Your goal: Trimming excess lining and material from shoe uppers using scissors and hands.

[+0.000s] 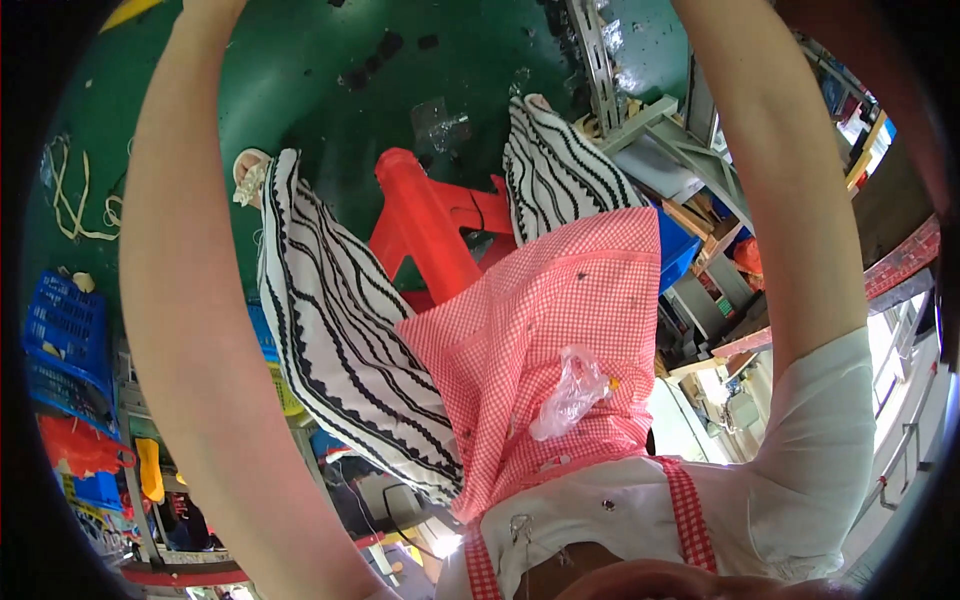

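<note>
Both my forearms, the left one (190, 300) and the right one (780, 170), reach up past the upper edge of the view. My left hand and my right hand lie beyond that edge, so whatever they hold or touch is hidden. Across my lap spreads a red-and-white checked apron (600, 300). A crumpled clear plastic bag (570, 395) lies on it. Black-and-white patterned trousers (340, 310) cover my legs, which are apart. Between them stands a red plastic stool or seat frame (425, 215).
Blue plastic baskets (66, 325) stand at the left, near a red bag (85, 448). Pale straps (80, 205) and a clear plastic scrap (438, 124) lie on the green floor (310, 60). A grey metal frame (690, 150) and a blue bin (678, 248) are at the right.
</note>
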`<state>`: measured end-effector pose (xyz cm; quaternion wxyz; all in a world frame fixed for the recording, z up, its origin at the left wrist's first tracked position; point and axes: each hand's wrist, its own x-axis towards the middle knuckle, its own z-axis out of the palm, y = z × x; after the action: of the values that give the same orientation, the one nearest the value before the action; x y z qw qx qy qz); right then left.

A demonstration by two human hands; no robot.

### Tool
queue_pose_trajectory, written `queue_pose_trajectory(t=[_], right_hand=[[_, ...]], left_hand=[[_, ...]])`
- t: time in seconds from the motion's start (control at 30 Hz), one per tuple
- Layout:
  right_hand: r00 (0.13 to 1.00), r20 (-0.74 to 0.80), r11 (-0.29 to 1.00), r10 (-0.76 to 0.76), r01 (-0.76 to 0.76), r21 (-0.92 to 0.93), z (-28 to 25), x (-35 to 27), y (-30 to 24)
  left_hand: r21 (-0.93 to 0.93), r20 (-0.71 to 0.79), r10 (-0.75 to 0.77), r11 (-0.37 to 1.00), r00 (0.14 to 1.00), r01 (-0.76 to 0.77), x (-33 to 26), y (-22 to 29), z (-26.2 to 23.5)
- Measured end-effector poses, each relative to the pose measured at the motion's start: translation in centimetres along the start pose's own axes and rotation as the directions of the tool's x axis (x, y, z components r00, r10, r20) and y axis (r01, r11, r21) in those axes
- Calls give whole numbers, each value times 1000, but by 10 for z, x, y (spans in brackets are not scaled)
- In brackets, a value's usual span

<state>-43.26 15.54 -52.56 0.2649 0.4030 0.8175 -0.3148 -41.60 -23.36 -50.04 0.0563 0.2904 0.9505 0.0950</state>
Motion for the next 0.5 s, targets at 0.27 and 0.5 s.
queue_pose_trajectory(t=[0.27, 0.5], right_hand=[[999, 9, 972, -36, 33, 232, 20, 1, 8], [974, 104, 940, -201, 162, 300, -8, -46, 227]], left_hand=[[-28, 391, -156, 983, 907, 181, -41, -1, 18], [-96, 354, -124, 981, 927, 168, -136, -61, 23]])
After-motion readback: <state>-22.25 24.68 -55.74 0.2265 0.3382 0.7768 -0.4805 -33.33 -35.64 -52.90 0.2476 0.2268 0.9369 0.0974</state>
